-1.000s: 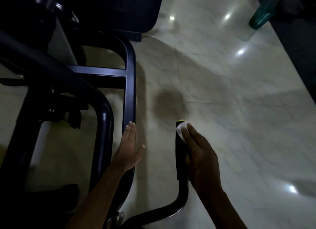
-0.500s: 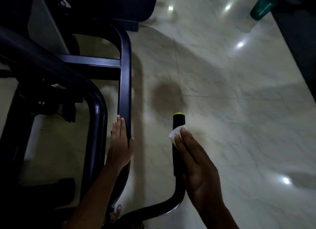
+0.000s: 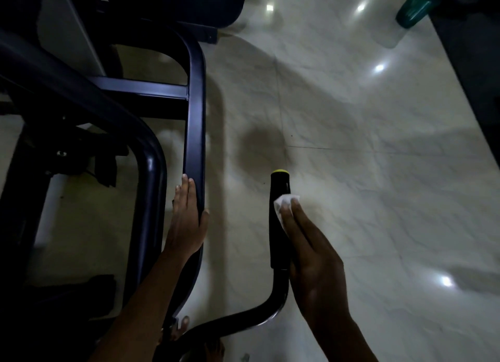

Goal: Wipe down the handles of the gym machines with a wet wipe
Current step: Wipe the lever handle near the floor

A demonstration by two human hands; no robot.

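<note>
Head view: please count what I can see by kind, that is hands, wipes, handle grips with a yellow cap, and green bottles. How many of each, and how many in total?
Hands: 2, left hand on the frame tube, right hand on the grip
Wet wipe: 1
Handle grip with yellow cap: 1
Green bottle: 1
Total: 5

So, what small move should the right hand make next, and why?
Probably slide the wipe down the grip. The right hand presses it against the upper part, and the lower part is not yet covered. The left hand steadies on the frame.
</note>
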